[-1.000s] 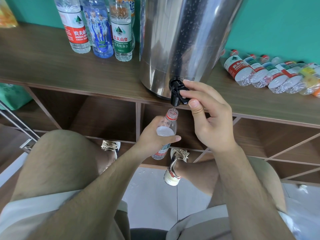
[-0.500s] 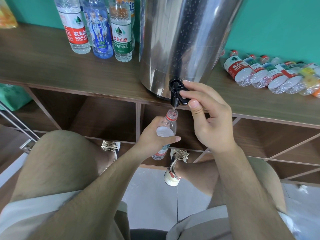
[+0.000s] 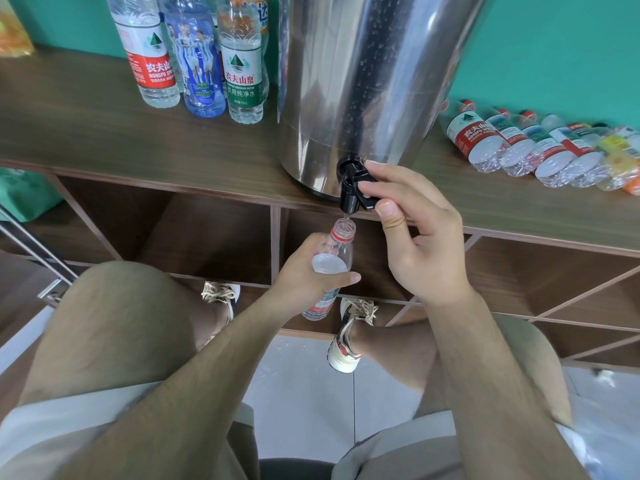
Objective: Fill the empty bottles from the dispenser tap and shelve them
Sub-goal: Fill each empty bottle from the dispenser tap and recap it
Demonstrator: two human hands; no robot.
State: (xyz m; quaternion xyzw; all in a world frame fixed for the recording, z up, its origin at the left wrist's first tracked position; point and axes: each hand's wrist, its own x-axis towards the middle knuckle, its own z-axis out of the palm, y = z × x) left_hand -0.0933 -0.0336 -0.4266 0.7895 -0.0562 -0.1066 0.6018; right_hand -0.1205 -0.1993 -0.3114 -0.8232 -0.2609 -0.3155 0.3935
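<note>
While my right grip (image 3: 419, 237) pinched the tap (image 3: 351, 188) on the dispenser (image 3: 374, 81), my left grip (image 3: 304, 271) curled round the bottle (image 3: 341, 242), its open mouth just under the spout. To its right empty bottles (image 3: 540, 150) lay on the surface (image 3: 104, 143); upright bottles (image 3: 201, 64) stood to its left.

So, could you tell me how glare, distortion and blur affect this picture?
Head view: the steel dispenser carries bright streaky reflections; wide-angle stretch tilts the standing bottles outward; the lying bottles at far right look soft; the tap and the held bottle are sharp.
</note>
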